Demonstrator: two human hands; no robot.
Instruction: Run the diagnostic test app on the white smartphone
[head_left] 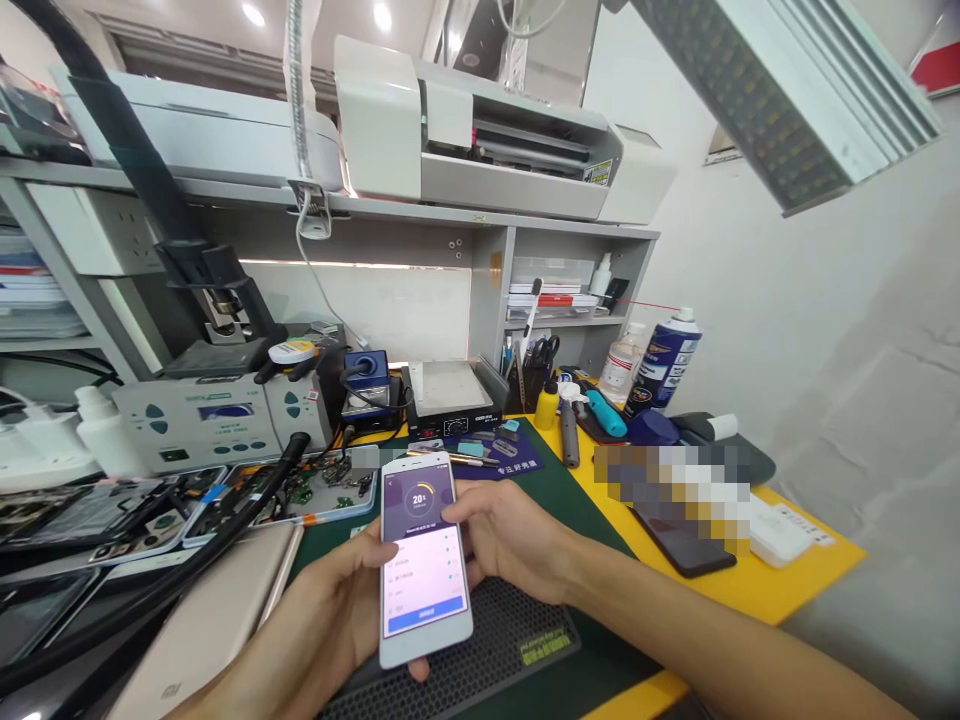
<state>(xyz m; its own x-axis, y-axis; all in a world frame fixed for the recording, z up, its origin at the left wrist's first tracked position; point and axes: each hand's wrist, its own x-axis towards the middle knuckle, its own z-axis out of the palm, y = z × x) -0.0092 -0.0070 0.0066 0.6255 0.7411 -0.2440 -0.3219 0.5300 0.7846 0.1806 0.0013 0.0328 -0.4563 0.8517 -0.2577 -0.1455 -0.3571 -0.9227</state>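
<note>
A white smartphone [424,560] is held upright between both hands, above a dark perforated mat [480,660] on the green work surface [585,540]. Its lit screen shows a dial reading 20% at the top, a list below and a blue button near the bottom. My left hand [341,600] is closed round the phone's left side, its thumb at the left part of the screen. My right hand [510,535] grips the right side, with the thumb over the upper right of the screen. The fingers behind the phone are mostly hidden.
A gold phone or tablet back [202,620], a black hose [225,565] and trays of circuit parts [315,485] lie left. Behind stand a grey soldering station [217,415] and a hot plate [450,390]. To the right are a spray can [664,365] and a dark phone [690,540].
</note>
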